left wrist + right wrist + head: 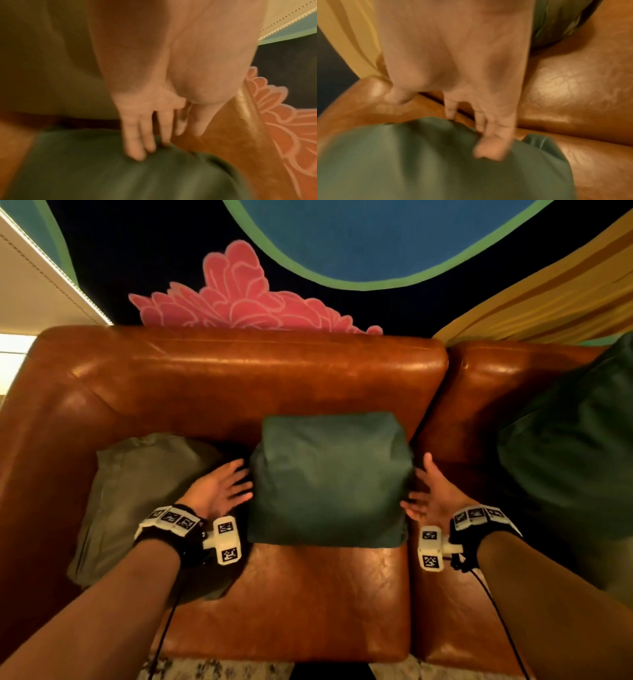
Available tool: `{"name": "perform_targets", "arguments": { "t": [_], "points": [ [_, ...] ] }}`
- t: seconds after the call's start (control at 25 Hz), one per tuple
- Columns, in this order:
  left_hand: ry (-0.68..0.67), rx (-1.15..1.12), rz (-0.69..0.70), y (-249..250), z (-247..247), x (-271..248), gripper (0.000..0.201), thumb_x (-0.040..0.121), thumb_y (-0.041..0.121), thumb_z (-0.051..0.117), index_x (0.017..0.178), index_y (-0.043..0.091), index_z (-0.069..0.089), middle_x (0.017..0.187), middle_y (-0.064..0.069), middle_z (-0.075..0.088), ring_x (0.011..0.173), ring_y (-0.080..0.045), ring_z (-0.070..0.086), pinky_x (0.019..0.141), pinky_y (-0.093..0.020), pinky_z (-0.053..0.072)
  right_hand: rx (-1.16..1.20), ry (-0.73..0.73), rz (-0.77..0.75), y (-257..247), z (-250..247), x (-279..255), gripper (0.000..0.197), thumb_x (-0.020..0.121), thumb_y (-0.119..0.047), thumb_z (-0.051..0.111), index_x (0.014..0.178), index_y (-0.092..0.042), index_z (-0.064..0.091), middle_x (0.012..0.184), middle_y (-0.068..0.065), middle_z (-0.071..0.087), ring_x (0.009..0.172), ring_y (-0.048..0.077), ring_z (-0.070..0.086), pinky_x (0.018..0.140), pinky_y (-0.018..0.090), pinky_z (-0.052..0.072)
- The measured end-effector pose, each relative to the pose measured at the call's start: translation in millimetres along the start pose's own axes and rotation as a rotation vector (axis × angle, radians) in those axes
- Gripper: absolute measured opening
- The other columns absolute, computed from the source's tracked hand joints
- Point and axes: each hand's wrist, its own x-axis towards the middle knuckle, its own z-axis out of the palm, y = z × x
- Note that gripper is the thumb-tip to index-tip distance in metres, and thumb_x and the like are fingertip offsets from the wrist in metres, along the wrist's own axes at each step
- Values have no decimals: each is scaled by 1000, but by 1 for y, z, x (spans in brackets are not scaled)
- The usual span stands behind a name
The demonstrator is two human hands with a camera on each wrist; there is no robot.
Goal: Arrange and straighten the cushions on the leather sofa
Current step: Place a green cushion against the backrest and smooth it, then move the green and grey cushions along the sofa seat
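A dark green cushion (329,477) stands upright on the brown leather sofa (239,378), leaning against the backrest. My left hand (222,487) is at its left side with straight, spread fingers; in the left wrist view the fingertips (135,152) touch the green cushion (102,175). My right hand (428,494) is at its right side, fingers straight, and in the right wrist view the fingertips (489,148) press on the cushion (419,162). An olive cushion (137,501) lies flat in the sofa's left corner. Another dark green cushion (575,446) leans at the right.
The seat (301,604) in front of the middle cushion is bare leather. Behind the sofa hangs a dark wall (137,251) with a pink flower (239,296). A patterned rug (212,669) shows at the bottom edge. Cables run from both wrist cameras.
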Motion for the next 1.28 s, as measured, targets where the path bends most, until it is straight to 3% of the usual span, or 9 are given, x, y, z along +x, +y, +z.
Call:
{"name": "perform_targets", "arguments": {
  "t": [0.2,0.28,0.36,0.48,0.68,0.88,1.0,1.08,1.28],
  "points": [
    [-1,338,82,-19,37,1,90,87,10,71,151,46,19,142,20,36,128,-16,39,107,-63,32,-106,-6,-100,20,38,10,107,38,-72,85,133,-61,38,138,-9,50,125,36,53,81,69,50],
    [32,312,126,-23,47,5,79,84,13,76,143,46,36,132,17,51,126,-20,48,105,-67,35,-88,54,-174,26,39,17,115,32,-67,89,134,-56,37,139,-9,47,128,37,50,77,71,51],
    [30,297,149,-24,46,4,55,83,11,76,122,43,55,122,12,64,121,-25,58,101,-67,40,-19,55,-215,32,42,7,100,49,-55,92,134,-50,41,140,-10,51,126,32,52,81,70,50],
    [86,263,208,-31,35,-8,54,79,8,78,117,39,57,123,3,67,115,-25,62,97,-64,46,49,-7,-249,47,45,-9,79,76,-19,84,138,-43,41,134,-13,55,122,24,54,95,64,47],
    [210,365,304,-21,36,-2,60,78,3,77,122,31,47,124,-3,61,112,-26,59,86,-44,53,-19,24,-285,41,68,5,87,76,-15,84,142,-42,34,130,-12,50,121,24,49,84,53,48],
    [513,698,297,3,76,10,76,70,16,71,139,13,39,138,-16,48,125,-41,50,108,-48,42,-308,176,-251,26,62,30,128,57,-24,93,155,-39,12,149,4,46,133,32,49,105,57,44],
    [594,871,276,30,121,-12,87,82,28,69,154,16,20,160,-20,22,144,-47,24,119,-54,22,-281,196,-220,4,35,19,147,45,-18,92,154,-45,-4,137,9,55,118,32,58,97,47,49],
    [561,1010,301,46,159,-27,90,91,32,63,157,22,3,165,-15,1,149,-46,2,120,-60,11,-263,263,-288,-22,7,-14,133,61,-9,86,157,-38,-3,131,12,56,117,32,59,93,41,49],
    [358,1242,562,59,270,-47,57,92,29,59,146,19,43,159,-16,28,147,-45,18,120,-56,16,-251,493,-465,-84,-87,-78,103,74,-7,77,158,-23,21,134,11,57,119,28,59,102,39,49]
  ]
}}
